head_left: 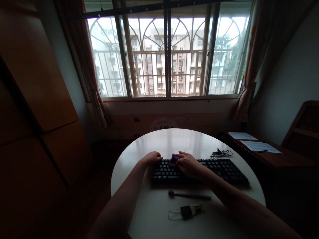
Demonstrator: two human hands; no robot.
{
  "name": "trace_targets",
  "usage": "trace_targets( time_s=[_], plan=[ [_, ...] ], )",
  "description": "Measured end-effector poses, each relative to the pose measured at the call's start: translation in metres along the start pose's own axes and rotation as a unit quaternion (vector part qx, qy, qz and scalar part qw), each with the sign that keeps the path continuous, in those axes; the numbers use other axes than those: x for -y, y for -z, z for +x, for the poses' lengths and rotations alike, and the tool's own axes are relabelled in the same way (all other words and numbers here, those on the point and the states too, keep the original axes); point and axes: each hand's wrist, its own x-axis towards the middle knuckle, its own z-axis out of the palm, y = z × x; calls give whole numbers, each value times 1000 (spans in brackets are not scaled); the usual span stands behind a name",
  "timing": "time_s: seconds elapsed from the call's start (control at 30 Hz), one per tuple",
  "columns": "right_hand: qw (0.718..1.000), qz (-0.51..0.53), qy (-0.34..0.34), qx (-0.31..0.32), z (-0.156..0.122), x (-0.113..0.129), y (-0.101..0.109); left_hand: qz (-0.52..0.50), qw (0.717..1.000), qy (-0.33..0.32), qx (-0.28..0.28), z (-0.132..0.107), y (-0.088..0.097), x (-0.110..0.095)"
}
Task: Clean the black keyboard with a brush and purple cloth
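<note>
A black keyboard [224,169] lies across a round white table [174,139]. My left hand [152,158] rests curled on the keyboard's far left corner, fingers closed against its edge. My right hand [189,163] sits over the keys just right of it, fingers pinched on a small purple object [173,159] held against the keys. What the purple object is, I cannot make out.
A thin brush-like tool [189,196] and a small black wire tool [186,211] lie on the table in front of the keyboard. A coiled black cable [221,153] sits behind its right end. Papers [259,146] lie on a wooden desk at right. A barred window is ahead.
</note>
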Motion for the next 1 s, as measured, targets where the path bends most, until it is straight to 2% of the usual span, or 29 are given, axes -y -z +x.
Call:
trace_targets(
  time_s=[0.27,0.5,0.7,1.0],
  plan=[
    [998,-10,-50,39,-2,0,-6,5,1000,3,-4,-2,1,-2],
    [999,-18,-22,33,-3,4,-5,13,1000,0,-7,-4,2,-4],
    [999,-32,8,-1,-1,6,-1,13,1000,-3,-4,-5,3,-5],
    [998,-65,10,-7,1,13,0,1,1000,2,-4,-4,2,-4]
  ],
)
